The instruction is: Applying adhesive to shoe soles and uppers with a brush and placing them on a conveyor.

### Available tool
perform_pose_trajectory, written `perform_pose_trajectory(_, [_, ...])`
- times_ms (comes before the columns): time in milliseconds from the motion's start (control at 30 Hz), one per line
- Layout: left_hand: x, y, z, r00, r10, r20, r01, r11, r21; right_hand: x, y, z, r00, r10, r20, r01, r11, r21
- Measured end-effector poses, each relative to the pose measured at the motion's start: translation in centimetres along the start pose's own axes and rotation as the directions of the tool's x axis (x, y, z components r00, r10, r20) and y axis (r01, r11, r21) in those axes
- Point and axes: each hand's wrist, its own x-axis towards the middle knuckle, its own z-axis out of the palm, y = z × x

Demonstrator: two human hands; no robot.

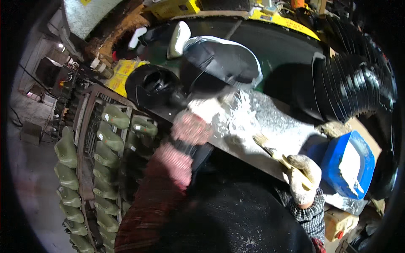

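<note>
My right hand (303,175) wears a pale, stained glove and is closed round the handle of a paintbrush (276,156). The brush's bristles point up and left over a board (291,124) smeared with white paste (242,114). My left hand (202,111), in a whitish glove with a reddish cuff, is blurred by motion at the board's left end; its fingers cannot be made out. Close beyond it lies a black sheet-like piece (228,61) with a white edge. A black hollow piece (154,84) sits just left of that hand.
To the right stands a blue tub (348,164) with white paste inside. Behind it rises a stack of curved black pieces (350,86). Racks on the left carry rows of olive-green boot-like shapes (107,158). A white-and-olive piece (179,40) lies on the dark green surface.
</note>
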Motion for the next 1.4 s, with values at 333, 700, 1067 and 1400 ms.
perform_pose_trajectory(333, [-1.3,0.5,-4.2,0.771,-0.625,0.124,0.24,0.105,-0.965,-2.2,2.2,-0.1,0.996,0.043,-0.072,-0.051,0.993,-0.103])
perform_pose_trajectory(700, [-13.3,-11.4,-24.8,0.218,-0.787,-0.577,0.771,0.501,-0.393,-0.7,1.8,5.5,0.986,-0.008,0.164,0.025,0.995,-0.101])
perform_pose_trajectory(1067, [-19.3,-23.4,-26.4,0.353,-0.933,-0.063,0.022,0.076,-0.997,-1.4,-1.7,6.2,0.971,0.224,0.085,-0.206,0.961,-0.182])
perform_pose_trajectory(1400, [-13.7,3.1,-20.8,0.891,-0.175,-0.419,0.322,0.895,0.31,2.5,-5.4,2.0,0.993,0.037,-0.116,-0.066,0.964,-0.258])
